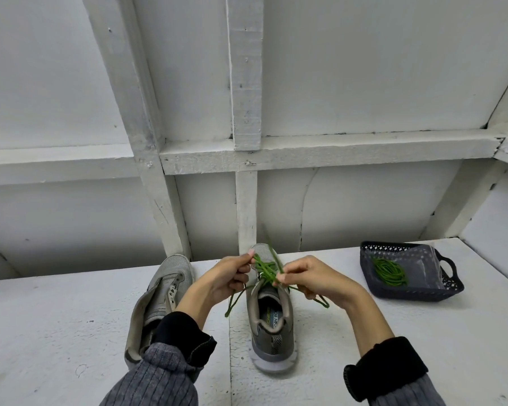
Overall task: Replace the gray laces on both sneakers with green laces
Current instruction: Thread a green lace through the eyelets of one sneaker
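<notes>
Pinching thin green lace (264,269), hands (279,278) over mesh sneaker (272,326).

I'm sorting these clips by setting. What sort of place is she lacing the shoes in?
Probably a plain workroom or storage corner, not a furnished living space: bare white-painted wall panels with wooden framing, a rough white painted surface used as a worktop, and a dark plastic basket for supplies.

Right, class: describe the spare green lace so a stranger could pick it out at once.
Start at the white bench and look to its right end, where a dark basket with handles sits. The spare lace is the green coil lying inside it. Unlike the green lace on the sneaker, no hand holds it.
</notes>
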Tool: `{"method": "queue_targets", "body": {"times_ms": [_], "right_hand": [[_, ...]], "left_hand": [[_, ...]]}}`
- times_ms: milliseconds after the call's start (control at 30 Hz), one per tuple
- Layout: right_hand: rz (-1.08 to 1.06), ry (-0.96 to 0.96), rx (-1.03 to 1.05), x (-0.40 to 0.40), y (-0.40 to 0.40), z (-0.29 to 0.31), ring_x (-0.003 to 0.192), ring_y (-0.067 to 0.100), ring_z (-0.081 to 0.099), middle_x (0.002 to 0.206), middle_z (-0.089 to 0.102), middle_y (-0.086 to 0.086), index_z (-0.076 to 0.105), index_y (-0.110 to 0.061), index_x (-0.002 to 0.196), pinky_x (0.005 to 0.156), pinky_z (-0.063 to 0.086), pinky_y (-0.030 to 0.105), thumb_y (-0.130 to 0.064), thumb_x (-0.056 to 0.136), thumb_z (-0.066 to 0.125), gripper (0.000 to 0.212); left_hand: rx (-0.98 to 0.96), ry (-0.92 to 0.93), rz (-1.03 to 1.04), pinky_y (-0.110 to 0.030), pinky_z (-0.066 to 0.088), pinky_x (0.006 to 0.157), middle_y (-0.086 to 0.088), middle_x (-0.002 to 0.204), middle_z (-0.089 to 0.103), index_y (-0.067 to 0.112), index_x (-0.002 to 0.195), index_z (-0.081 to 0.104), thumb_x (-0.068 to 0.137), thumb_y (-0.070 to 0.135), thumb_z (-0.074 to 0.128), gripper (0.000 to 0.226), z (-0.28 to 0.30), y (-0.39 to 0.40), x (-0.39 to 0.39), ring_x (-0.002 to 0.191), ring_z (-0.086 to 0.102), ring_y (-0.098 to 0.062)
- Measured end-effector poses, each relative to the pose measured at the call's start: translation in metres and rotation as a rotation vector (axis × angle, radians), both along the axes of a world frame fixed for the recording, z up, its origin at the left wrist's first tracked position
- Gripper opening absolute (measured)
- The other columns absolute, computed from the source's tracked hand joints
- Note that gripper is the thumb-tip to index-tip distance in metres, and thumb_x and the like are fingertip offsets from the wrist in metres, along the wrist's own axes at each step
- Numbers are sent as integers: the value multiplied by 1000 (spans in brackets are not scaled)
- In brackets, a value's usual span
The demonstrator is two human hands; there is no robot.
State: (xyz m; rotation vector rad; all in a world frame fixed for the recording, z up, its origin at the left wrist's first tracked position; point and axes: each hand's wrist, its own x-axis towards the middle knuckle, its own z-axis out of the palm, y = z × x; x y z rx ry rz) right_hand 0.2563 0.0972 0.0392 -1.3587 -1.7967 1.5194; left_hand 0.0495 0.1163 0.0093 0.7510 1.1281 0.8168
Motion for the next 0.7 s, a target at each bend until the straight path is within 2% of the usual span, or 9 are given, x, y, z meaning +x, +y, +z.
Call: {"method": "queue_targets", "body": {"times_ms": [33,100,233,333,400,467,533,633,700], "right_hand": [[-48,-125,77,-1,3,-2,52,7,40,63,55,-2,75,-8,82,50,33,20,-17,87,68,12],[-190,-242,257,-6,6,-5,56,1,49,63,62,-7,77,-14,79,55,35,8,-15,82,73,5],[-473,-158,449,-18,8,-15,48,-4,49,74,68,-7,77,-15,81,51,35,5,-8,78,73,8],[-515,-2,421,-24,7,-19,50,-5,52,68,68,-11,76,-18,78,53,37,7,-6,78,72,12],[-491,113,349,-25,6,-22,49,2,52,61,66,-9,76,-17,80,52,41,16,-5,82,69,14],[-490,210,283,-24,7,-24,50,10,50,64,66,7,74,-14,84,49,42,20,-5,89,63,15],[-487,281,242,-23,6,-25,52,13,47,78,65,25,73,-10,87,48,41,22,-7,94,57,18],[-473,371,201,-23,4,-23,53,10,47,80,66,17,72,-10,88,46,40,20,-8,97,52,22],[-472,414,180,-23,3,-22,52,9,46,78,65,9,72,-10,88,46,38,19,-9,97,53,22]], "left_hand": [[24,-8,22,-12,13,34,10,52,31,14,83,56,98,31,53,23,1,0,-1,41,23,-1],[58,-13,19,-13,12,35,9,53,32,13,84,60,97,31,54,23,2,0,-1,42,22,-2],[62,-12,-68,-15,8,37,9,51,30,11,83,63,100,31,46,31,5,-3,-2,40,18,-3],[64,122,-176,-17,5,39,8,51,29,11,88,69,101,30,41,36,4,-7,-4,41,15,-4],[78,199,-194,-17,4,40,8,51,29,12,101,71,101,27,41,34,2,-7,-5,42,14,-4],[83,225,-174,-17,4,41,9,52,30,14,110,70,100,22,41,32,0,-6,-7,44,14,-4],[82,203,-156,-18,4,43,9,53,33,15,112,70,100,22,43,31,0,-5,-9,45,15,-4],[57,179,-134,-17,5,41,8,53,34,15,95,69,98,36,47,31,1,-6,-7,42,18,-3],[16,159,-123,-16,7,39,7,51,35,16,82,60,96,45,46,35,2,-6,-5,41,19,-4]]}}
